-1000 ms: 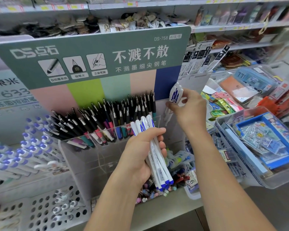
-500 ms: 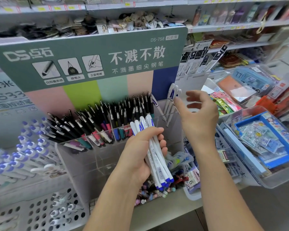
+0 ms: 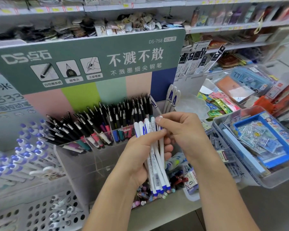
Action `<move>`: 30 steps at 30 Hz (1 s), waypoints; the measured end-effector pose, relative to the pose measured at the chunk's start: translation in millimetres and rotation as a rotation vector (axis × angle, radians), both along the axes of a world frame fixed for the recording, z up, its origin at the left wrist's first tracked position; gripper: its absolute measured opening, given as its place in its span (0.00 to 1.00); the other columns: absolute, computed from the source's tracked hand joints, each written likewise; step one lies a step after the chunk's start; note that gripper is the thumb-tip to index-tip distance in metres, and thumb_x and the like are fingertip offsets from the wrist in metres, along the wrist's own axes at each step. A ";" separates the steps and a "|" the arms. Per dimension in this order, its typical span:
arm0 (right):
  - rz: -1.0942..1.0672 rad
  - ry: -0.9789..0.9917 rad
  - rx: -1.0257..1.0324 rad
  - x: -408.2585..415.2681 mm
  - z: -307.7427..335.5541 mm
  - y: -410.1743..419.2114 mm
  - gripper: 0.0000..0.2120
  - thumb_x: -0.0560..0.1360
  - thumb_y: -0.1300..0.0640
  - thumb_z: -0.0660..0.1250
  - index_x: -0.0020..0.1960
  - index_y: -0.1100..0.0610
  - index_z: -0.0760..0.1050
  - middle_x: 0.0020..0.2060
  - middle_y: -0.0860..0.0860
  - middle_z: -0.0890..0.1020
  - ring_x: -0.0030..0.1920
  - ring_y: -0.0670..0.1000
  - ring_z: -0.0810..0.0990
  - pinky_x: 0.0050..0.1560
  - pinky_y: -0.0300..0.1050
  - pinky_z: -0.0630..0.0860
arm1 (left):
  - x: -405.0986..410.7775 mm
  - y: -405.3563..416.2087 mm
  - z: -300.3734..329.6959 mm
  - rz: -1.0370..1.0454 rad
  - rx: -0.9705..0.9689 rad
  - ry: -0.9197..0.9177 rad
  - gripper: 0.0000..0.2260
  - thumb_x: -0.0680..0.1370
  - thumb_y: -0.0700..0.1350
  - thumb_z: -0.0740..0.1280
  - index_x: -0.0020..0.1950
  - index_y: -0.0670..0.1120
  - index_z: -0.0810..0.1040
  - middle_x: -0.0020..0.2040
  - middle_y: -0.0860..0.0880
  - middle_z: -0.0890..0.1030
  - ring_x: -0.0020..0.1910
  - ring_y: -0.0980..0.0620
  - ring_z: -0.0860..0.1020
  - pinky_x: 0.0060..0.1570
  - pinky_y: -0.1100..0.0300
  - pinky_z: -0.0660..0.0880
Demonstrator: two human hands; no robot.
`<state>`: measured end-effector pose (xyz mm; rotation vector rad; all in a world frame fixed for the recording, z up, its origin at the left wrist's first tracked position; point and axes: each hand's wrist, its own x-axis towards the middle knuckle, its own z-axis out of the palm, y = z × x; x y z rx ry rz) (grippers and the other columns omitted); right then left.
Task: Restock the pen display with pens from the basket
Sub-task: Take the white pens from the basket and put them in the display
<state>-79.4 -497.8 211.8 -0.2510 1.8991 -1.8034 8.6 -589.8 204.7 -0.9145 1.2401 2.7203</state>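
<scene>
My left hand (image 3: pixel 140 157) is shut on a bundle of white pens with blue clips (image 3: pixel 157 165), held upright in front of the clear acrylic pen display (image 3: pixel 83 160). My right hand (image 3: pixel 182 130) pinches the top of one pen in that bundle between thumb and fingers. Three of the same white pens (image 3: pixel 171 97) stand in the display's rightmost compartment, just above my right hand. Several black pens (image 3: pixel 107 120) fill the compartments to the left. No basket of pens is clearly in view.
A green header card (image 3: pixel 90 60) stands behind the display. White-and-purple pens (image 3: pixel 23 150) lie at the left, a perforated white tray (image 3: pixel 40 214) below them. A clear bin with blue sticker packs (image 3: pixel 264 144) sits at the right. Shelves of goods run behind.
My right hand let go of the white pens in the rightmost compartment, then came down and left to the bundle in my left hand and took hold of one pen's top.
</scene>
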 end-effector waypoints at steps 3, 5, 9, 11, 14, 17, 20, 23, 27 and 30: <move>-0.125 0.055 -0.090 -7.0 5.7 0.3 0.03 0.76 0.62 0.72 0.44 0.61 0.82 0.30 0.52 0.80 0.25 0.46 0.72 0.24 0.36 0.70 | 0.7 0.1 1.9 0.025 0.062 0.025 0.13 0.70 0.44 0.74 0.47 0.35 0.85 0.39 0.40 0.83 0.33 0.48 0.82 0.33 0.59 0.82; -0.245 0.159 -0.268 -15.5 15.4 5.4 0.05 0.78 0.63 0.70 0.43 0.59 0.81 0.30 0.50 0.80 0.27 0.46 0.72 0.26 0.36 0.71 | 1.9 -1.9 1.5 0.069 0.055 0.005 0.12 0.71 0.43 0.74 0.48 0.35 0.83 0.38 0.41 0.83 0.31 0.49 0.81 0.30 0.60 0.80; -0.497 0.597 -0.448 -35.1 34.9 14.7 0.03 0.79 0.60 0.71 0.47 0.57 0.79 0.33 0.48 0.80 0.30 0.47 0.76 0.32 0.42 0.75 | 1.9 -5.6 -3.5 0.159 0.036 -0.016 0.06 0.77 0.40 0.70 0.43 0.44 0.75 0.30 0.48 0.74 0.24 0.55 0.70 0.23 0.63 0.70; -0.452 0.730 -0.354 -42.7 32.7 9.0 0.01 0.79 0.60 0.71 0.48 0.56 0.79 0.35 0.50 0.81 0.31 0.49 0.77 0.34 0.45 0.76 | 0.9 -5.9 -5.7 0.198 0.052 -0.020 0.08 0.78 0.39 0.69 0.42 0.45 0.72 0.29 0.50 0.70 0.23 0.56 0.67 0.22 0.64 0.67; -0.289 0.750 -0.190 -47.2 20.8 -6.5 0.03 0.78 0.62 0.72 0.49 0.54 0.82 0.36 0.52 0.83 0.33 0.55 0.80 0.35 0.53 0.80 | 0.3 -5.7 -5.5 0.224 0.059 -0.015 0.06 0.78 0.38 0.69 0.44 0.45 0.73 0.29 0.50 0.69 0.23 0.56 0.66 0.22 0.65 0.66; -0.122 0.677 -0.075 -46.3 8.9 -18.6 0.06 0.76 0.63 0.73 0.47 0.53 0.82 0.35 0.47 0.84 0.34 0.49 0.82 0.40 0.48 0.82 | 1.3 -6.4 -4.9 0.226 0.063 -0.010 0.06 0.78 0.39 0.69 0.44 0.44 0.74 0.29 0.50 0.69 0.24 0.55 0.67 0.22 0.65 0.66; -0.024 0.681 0.050 -47.9 -3.0 -26.7 0.07 0.76 0.62 0.73 0.47 0.50 0.84 0.32 0.42 0.83 0.34 0.47 0.83 0.41 0.46 0.82 | 2.6 -7.3 -4.7 0.226 0.064 -0.010 0.06 0.77 0.39 0.69 0.43 0.44 0.74 0.29 0.50 0.69 0.24 0.55 0.67 0.22 0.65 0.66; 0.016 0.747 0.129 -51.5 -12.2 -33.5 0.06 0.76 0.61 0.73 0.52 0.56 0.86 0.35 0.43 0.83 0.36 0.50 0.83 0.43 0.46 0.81 | 3.5 -7.5 -5.0 0.228 0.068 -0.009 0.07 0.77 0.39 0.70 0.43 0.45 0.73 0.29 0.50 0.69 0.24 0.55 0.67 0.23 0.65 0.66; -0.011 0.922 0.178 -60.2 -9.7 -39.3 0.08 0.73 0.64 0.74 0.52 0.60 0.86 0.40 0.47 0.81 0.37 0.43 0.79 0.44 0.28 0.72 | 4.3 -6.8 -4.9 0.229 0.062 -0.010 0.07 0.77 0.39 0.69 0.43 0.45 0.73 0.29 0.50 0.69 0.24 0.55 0.66 0.23 0.64 0.66; -0.064 1.035 0.261 -65.2 -4.6 -38.8 0.09 0.70 0.66 0.76 0.50 0.60 0.86 0.39 0.51 0.82 0.37 0.47 0.78 0.43 0.33 0.75 | 3.9 -5.3 -4.5 0.226 0.057 -0.011 0.08 0.77 0.39 0.70 0.42 0.45 0.72 0.29 0.50 0.69 0.24 0.55 0.67 0.23 0.64 0.67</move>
